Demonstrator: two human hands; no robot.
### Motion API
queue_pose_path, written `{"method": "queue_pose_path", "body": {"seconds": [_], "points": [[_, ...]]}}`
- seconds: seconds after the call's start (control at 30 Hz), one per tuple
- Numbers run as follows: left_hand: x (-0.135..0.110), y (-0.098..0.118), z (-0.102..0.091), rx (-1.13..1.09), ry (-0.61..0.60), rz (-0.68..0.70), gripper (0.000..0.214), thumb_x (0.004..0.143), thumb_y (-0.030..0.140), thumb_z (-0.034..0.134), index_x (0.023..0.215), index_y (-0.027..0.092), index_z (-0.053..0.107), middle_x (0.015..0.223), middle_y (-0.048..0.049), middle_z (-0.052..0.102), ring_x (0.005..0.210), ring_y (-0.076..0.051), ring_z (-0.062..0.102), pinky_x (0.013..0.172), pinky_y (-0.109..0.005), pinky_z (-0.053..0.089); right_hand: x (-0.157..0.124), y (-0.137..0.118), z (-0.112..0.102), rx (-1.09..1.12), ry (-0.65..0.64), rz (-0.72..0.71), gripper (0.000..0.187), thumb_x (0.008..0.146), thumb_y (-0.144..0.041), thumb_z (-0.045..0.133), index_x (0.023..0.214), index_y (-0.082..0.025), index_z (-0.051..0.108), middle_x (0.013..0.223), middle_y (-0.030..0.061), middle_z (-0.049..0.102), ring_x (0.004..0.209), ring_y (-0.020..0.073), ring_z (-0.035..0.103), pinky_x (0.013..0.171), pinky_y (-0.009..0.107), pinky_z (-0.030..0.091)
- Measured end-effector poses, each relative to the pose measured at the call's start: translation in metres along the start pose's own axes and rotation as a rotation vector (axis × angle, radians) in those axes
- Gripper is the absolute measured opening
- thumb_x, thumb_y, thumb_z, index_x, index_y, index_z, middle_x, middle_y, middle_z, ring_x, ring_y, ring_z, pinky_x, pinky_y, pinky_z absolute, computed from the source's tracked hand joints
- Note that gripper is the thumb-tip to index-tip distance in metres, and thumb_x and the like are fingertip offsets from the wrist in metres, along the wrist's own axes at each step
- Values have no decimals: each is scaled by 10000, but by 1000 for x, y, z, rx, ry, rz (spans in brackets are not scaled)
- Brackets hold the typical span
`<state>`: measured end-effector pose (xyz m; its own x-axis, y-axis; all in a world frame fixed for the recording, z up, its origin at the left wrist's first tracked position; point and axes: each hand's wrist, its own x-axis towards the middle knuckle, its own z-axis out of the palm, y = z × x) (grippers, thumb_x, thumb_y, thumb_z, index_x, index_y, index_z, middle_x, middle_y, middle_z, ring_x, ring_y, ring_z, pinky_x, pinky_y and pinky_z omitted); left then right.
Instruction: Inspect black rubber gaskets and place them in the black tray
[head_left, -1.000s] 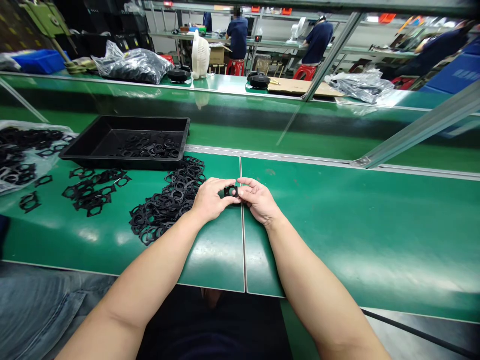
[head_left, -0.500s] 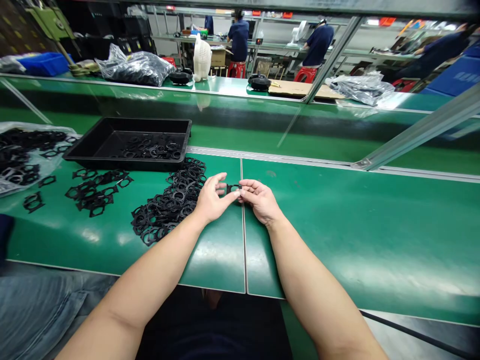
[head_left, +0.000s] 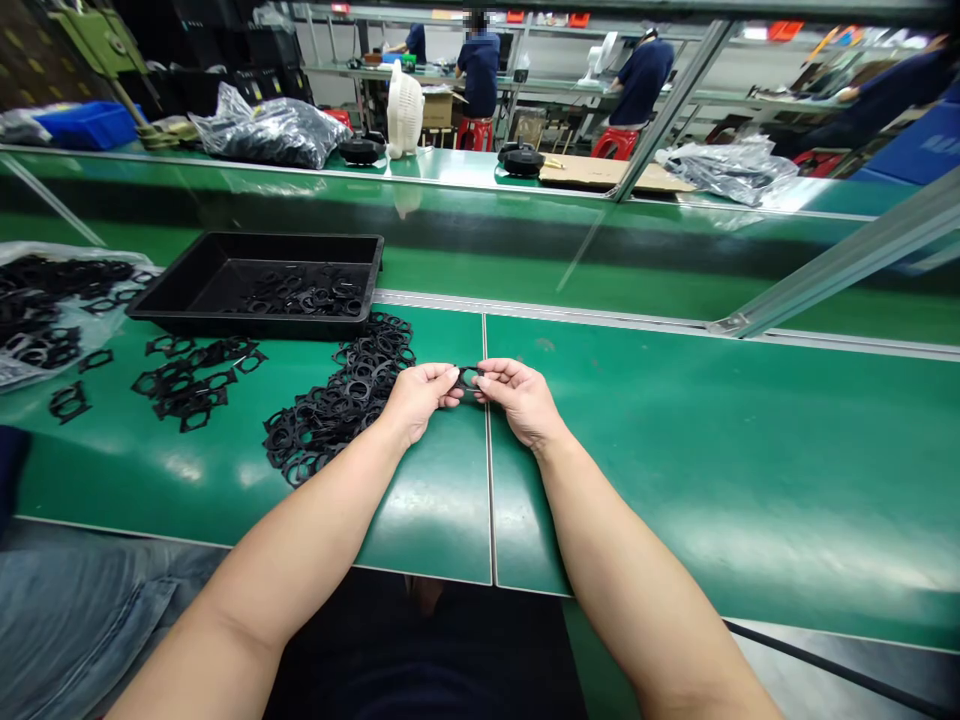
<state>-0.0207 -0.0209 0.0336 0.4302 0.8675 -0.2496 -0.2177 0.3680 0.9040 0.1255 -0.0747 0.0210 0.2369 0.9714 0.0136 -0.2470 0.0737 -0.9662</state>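
Both hands meet over the seam of the green table (head_left: 637, 440). A small black ring-shaped plastic part (head_left: 468, 378) is pinched between them: my left hand (head_left: 420, 395) grips its left end with curled fingers, my right hand (head_left: 517, 398) grips its right end. Just left of my left hand lies a heap of several similar black parts (head_left: 337, 405). More of them lie loose further left (head_left: 187, 380), and a black tray (head_left: 187, 290) behind holds others.
A clear plastic bag with black parts (head_left: 37, 310) lies at the far left. Beyond a green conveyor (head_left: 525, 250) stand a white fan (head_left: 403, 110), bags and cardboard. People in dark blue work at far benches. A slanted metal bar (head_left: 825, 265) crosses at right.
My left hand's fingers, spread half a second ago, have closed again on the part. Both hands stay in place over the seam.
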Motion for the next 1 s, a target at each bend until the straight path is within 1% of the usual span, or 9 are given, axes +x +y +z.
{"method": "queue_pose_path", "body": {"seconds": [0.17,0.37,0.6,0.73,0.87,1.0], "points": [[-1,1,0,-15,-15,-6,133,733,201,693,756,98,612,649,-10,587,545,-73,559,498,-185,451,-1,-1,1,8,-11,-5,338,597,-301,812,873,-174,664,708,1,669,618,96,599,596,235,496],[-2,0,0,-19,-75,-31,122,779,201,627,841,96,632,652,-11,578,524,-63,523,479,-176,424,-1,-1,2,2,-3,10,353,581,-307,814,867,-169,661,715,8,673,615,104,590,594,249,489],[-2,-3,0,-30,-102,-57,106,798,221,594,796,117,613,716,-36,625,614,-85,571,549,-188,440,0,2,2,-14,-9,15,364,572,-312,815,869,-170,657,692,-2,662,571,94,573,579,250,484],[-3,-3,1,-54,-73,-81,98,791,225,604,789,127,598,746,-41,644,663,-102,597,595,-209,457,-1,1,2,-26,0,13,361,569,-318,813,860,-176,655,683,-8,656,569,96,570,577,254,483],[-2,-2,1,-97,-52,-40,115,767,192,625,857,121,623,768,-36,648,661,-92,592,632,-222,462,-1,0,4,-32,10,6,360,576,-317,810,866,-172,654,700,-1,660,584,101,577,579,256,480],[0,-1,1,-97,45,28,142,705,128,672,840,112,633,730,-7,626,593,-57,548,594,-196,434,-2,0,5,-35,13,2,356,581,-309,808,873,-170,657,691,-3,655,582,103,579,582,259,479]]}}
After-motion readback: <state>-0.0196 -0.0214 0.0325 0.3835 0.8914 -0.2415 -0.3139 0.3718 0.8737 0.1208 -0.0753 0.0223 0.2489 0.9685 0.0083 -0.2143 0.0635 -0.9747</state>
